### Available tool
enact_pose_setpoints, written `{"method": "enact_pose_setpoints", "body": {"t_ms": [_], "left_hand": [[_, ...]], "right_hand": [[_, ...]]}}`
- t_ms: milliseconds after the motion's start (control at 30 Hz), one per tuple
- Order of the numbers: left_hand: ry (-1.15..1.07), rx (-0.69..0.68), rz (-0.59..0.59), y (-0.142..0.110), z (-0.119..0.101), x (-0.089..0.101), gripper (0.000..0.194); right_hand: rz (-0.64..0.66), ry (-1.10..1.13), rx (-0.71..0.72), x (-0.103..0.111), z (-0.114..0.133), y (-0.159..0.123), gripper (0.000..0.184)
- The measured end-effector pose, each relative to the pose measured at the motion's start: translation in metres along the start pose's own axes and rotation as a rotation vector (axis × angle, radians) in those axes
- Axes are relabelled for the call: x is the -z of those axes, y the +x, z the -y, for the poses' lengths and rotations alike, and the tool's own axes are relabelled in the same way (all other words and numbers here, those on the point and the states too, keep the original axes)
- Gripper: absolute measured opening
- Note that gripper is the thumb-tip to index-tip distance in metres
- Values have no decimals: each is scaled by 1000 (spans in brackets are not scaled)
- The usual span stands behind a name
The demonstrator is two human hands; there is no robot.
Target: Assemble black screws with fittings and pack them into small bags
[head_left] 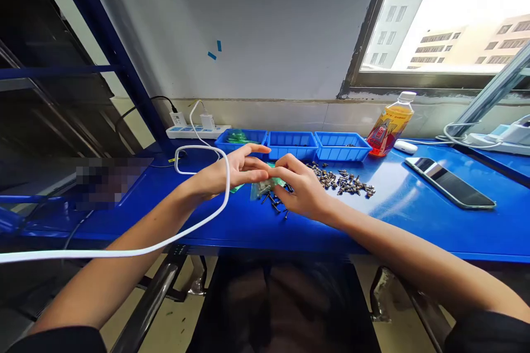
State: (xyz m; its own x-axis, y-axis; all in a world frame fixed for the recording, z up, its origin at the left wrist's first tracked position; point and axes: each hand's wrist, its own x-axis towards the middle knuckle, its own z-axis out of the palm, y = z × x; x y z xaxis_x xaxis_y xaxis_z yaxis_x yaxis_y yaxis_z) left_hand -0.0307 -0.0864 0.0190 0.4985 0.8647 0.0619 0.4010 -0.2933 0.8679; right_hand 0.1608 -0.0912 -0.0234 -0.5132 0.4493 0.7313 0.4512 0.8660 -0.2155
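Observation:
My left hand [242,168] and my right hand [300,185] meet over the blue table. Between them is a small clear plastic bag [261,188] with green on it and small pieces inside. The left thumb and middle finger come together at the bag's top, while the index finger stretches out above. My right thumb and fingers are bent in a pinch at the bag's right side. Loose dark screws [276,204] lie just below the bag. A larger heap of metal screws [345,182] spreads beyond my right hand.
Three blue bins [292,146] line the back; the left one holds green bags [237,136]. A drink bottle [389,124], white earphone case [405,146] and phone [450,182] are on the right. A white cable [174,238] loops over my left forearm. A power strip [188,132] sits behind.

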Motion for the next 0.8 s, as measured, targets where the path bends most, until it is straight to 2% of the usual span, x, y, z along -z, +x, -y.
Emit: {"method": "enact_pose_setpoints", "body": {"t_ms": [67,100,167,200,267,333,400,467,567,700,800], "left_hand": [[37,-8,-16,5,5,6,78],[110,-5,-80,4,11,10,74],[396,4,-242,-5,25,21,60],[546,7,-259,-11,33,25,54],[749,-27,-198,-21,46,32,44],[832,-32,-109,-24,52,36,36],[867,4,-115,-20,51,40,32],[845,59,-192,-12,44,45,29],[698,127,-349,1,29,52,25],[380,26,-429,16,17,57,17],[217,-13,-450,29,13,50,19]], "right_hand": [[-108,-16,-60,2,-1,2,11],[-159,-19,-101,3,-3,4,5],[-224,-8,-175,5,-8,7,10],[-227,5,-206,6,-11,8,14],[-189,35,-255,5,-15,9,19],[-151,51,-293,2,-17,9,20],[-126,55,-302,-1,-16,8,20],[-109,58,-294,-4,-14,8,19],[-79,94,-310,-5,-13,7,18],[-58,173,-400,-3,-14,7,20],[-63,243,-437,0,-14,8,19]]}}
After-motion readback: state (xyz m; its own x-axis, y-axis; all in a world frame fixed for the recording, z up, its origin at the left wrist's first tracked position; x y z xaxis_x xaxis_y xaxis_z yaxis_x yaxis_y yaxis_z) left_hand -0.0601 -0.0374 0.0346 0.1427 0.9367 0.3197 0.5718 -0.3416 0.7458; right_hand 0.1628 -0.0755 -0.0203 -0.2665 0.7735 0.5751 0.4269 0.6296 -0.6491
